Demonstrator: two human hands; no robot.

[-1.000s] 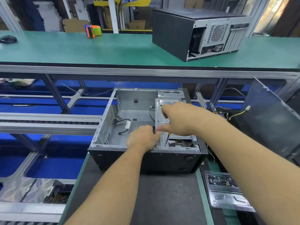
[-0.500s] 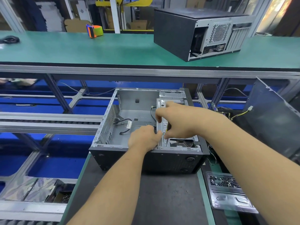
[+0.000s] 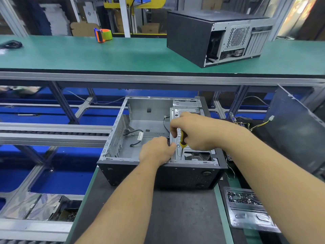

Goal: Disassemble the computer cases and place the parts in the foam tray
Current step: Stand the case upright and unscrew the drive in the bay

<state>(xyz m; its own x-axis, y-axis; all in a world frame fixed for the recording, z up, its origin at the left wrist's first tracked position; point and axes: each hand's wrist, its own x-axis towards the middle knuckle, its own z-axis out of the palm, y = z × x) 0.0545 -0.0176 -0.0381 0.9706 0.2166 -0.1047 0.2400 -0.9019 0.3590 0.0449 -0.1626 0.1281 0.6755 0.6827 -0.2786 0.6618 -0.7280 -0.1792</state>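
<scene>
Lowered since before, the right hand (image 3: 197, 132) grips a screwdriver (image 3: 182, 140); the left hand (image 3: 156, 152) is curled on the stiff, sharp-edged drive cage (image 3: 177, 155).

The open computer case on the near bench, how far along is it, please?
Done: the open grey metal case has its side panel off, the main bay stripped to loose cables. In hand: right hand works a yellow-handled screwdriver on the drive cage; left hand steadies. Left: the closed black case.
</scene>
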